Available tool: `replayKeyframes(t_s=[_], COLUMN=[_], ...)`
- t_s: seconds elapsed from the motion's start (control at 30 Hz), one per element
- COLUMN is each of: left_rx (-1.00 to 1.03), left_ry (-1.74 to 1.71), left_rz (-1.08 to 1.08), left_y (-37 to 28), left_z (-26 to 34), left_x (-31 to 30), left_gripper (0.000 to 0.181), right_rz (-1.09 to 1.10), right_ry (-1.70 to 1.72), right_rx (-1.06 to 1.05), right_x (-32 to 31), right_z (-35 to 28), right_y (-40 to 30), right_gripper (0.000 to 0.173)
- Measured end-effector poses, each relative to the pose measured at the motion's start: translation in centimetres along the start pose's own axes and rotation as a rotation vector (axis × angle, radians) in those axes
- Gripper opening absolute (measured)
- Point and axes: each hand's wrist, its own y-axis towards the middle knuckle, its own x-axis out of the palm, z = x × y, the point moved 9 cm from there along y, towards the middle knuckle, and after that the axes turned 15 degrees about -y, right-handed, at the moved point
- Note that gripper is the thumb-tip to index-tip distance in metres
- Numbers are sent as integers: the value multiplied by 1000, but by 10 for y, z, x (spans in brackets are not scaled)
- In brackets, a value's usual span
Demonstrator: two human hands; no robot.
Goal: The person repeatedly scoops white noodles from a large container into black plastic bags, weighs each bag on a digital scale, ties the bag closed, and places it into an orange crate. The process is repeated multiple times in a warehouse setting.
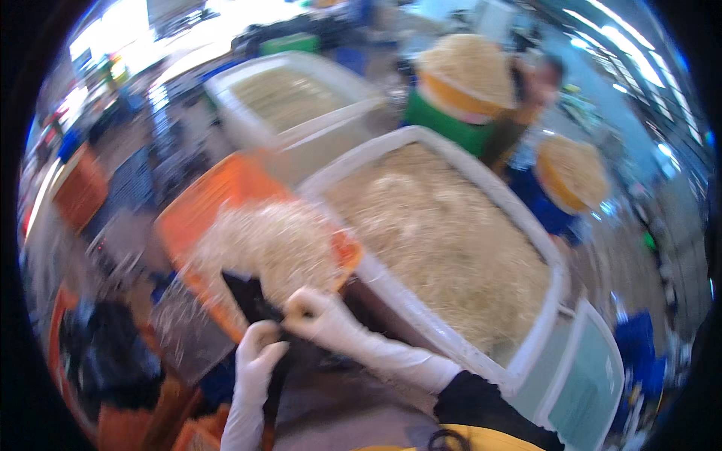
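Observation:
My left hand (262,346) and my right hand (313,315), both in white gloves, are close together at the lower middle. A black sheet of thin material (251,299), perhaps a plastic bag, is pinched between them, its pointed end rising past my fingers. Just beyond lies a heap of pale, thin strands (276,242), like sprouts, in an orange plastic crate (225,183). To its right, a large white tub (479,152) holds many more pale strands. The picture is blurred.
Another white tub (333,121) with strands in liquid stands behind. A person (533,93) is beside heaped yellow baskets (451,93) on green and blue drums. An open tub with bluish liquid (586,366) is at right. More orange crates (84,189) stand left.

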Motion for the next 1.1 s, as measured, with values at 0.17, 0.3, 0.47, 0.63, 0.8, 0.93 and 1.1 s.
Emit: replayKeyframes(t_s=[0.17, 0.3, 0.47, 0.63, 0.8, 0.93, 1.1], left_rx=[99, 462, 397, 64, 70, -691, -202], left_ry=[-649, -81, 58, -780, -101, -171, 197], left_rz=[261, -48, 105, -62, 93, -678, -286], left_y=[-2, -19, -24, -48, 7, 19, 117], left_z=[-13, 15, 29, 49, 85, 13, -26], left_x=[-36, -64, -80, -78, -169, -131, -111], left_gripper=[29, 31, 42, 45, 42, 53, 28], right_rz=[369, 666, 356, -360, -1141, -843, -120], right_ry=[-236, -229, -435, -393, 340, 154, -644], right_rx=[-65, 506, -104, -269, -290, 337, 266], right_x=[-9, -122, -73, 98, 153, 54, -13], right_z=[-26, 110, -7, -81, -136, -35, 111], right_y=[-14, -4, 17, -51, -78, -9, 30], right_gripper=[15, 18, 45, 68, 38, 34, 44])
